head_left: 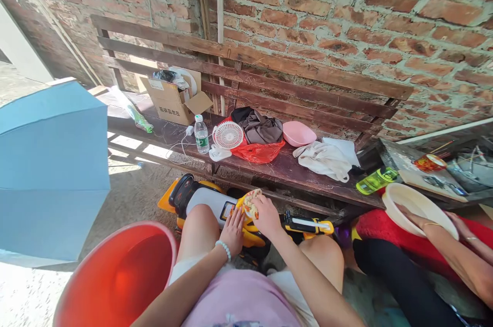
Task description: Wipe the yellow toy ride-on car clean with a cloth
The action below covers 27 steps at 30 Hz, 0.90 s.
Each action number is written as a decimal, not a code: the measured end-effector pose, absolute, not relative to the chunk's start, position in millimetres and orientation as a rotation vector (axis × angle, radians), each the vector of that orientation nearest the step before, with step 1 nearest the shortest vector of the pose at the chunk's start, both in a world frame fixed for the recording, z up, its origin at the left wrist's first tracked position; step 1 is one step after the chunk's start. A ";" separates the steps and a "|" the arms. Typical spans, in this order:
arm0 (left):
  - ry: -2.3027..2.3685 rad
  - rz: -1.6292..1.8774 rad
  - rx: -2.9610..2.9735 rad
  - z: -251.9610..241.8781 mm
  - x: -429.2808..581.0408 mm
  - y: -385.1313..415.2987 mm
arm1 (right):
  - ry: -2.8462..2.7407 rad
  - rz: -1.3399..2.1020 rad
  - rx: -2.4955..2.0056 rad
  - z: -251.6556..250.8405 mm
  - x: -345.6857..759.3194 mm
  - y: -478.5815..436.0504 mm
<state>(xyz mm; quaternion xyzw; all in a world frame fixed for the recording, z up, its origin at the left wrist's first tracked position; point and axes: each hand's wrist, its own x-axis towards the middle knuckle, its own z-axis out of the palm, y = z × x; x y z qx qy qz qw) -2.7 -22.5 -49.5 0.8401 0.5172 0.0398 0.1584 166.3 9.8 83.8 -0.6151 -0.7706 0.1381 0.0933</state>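
Lumpy cream-orange pc (251,203), partly hidden & hard to ID, is above shiny yellow-white machine (211,197), R hand (267,215) w/ fingers bent on it, L hand (232,228) alongside, can't tell either's grip; smooth red tub (127,270) cut off at bottom.

The right hand (266,215) touches a pale clump (251,205), the left hand (232,232) beside it, above a yellow-and-white machine (207,204).
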 end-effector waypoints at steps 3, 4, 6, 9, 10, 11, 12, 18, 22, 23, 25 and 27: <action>1.459 -0.012 2.387 -45.5 -7.0 -20.2 | -2.612 0.362 -1.544 86.6 135.6 36.8; 1.455 -0.040 2.389 -44.0 -7.7 -18.5 | -2.702 0.391 -1.506 83.3 127.8 44.3; 1.451 -0.092 2.405 -42.5 -8.2 -15.5 | -2.806 0.464 -1.519 74.4 119.6 57.6; 1.453 -0.139 2.447 -44.4 -7.8 -14.0 | -2.745 0.500 -1.699 64.9 128.0 74.7; 1.457 -0.138 2.465 -45.4 -7.6 -14.2 | -2.684 0.492 -1.790 63.8 135.3 79.6; 1.464 -0.130 2.481 -46.1 -7.3 -14.7 | -2.620 0.485 -1.882 63.5 144.0 83.6; 1.470 -0.123 2.493 -46.4 -7.0 -15.2 | -2.561 0.485 -1.968 63.6 153.4 86.7; 1.489 -0.179 2.509 -36.6 -3.4 -16.3 | -2.332 0.518 -2.259 59.0 186.5 72.3; 1.480 -0.218 2.485 -26.5 -3.5 -16.2 | -2.114 0.534 -2.443 50.0 176.2 38.2; 1.466 -0.215 2.485 -24.8 -4.1 -16.3 | -2.084 0.542 -2.453 48.5 173.0 29.4; 1.451 -0.206 2.485 -23.2 -5.1 -16.6 | -2.047 0.565 -2.441 46.6 168.0 12.5; 1.455 -0.221 2.469 -24.2 -5.6 -16.8 | -2.017 0.622 -2.424 45.8 164.7 -3.3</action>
